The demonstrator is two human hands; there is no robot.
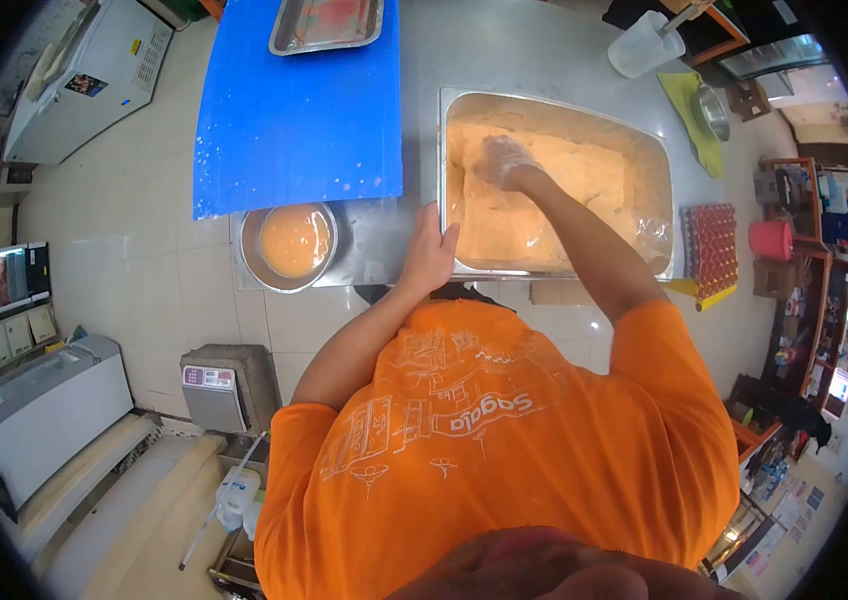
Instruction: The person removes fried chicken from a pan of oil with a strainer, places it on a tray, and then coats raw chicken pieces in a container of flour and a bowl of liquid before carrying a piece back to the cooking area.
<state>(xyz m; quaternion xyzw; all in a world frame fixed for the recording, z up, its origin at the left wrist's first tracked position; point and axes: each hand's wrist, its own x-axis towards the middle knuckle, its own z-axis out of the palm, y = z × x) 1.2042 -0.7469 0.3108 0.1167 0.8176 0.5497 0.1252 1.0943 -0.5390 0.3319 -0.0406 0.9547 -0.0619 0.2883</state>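
Note:
A deep metal tray [669,165] holds an orange-yellow powder [584,180]. My right hand [506,163], coated in the powder, reaches into the tray's left part; its fingers are partly buried and hard to make out. At the tray's left edge rests my left hand [431,252], its thumb apart from the other fingers, touching the rim. To the left, a round metal bowl [332,262] contains an orange liquid [295,241].
A blue board [299,120] carries a shallow metal tray [326,46] at its far end. On the right are a clear container [646,45], a small metal bowl [712,112] on a green board [681,100], and stacked red egg trays [711,245].

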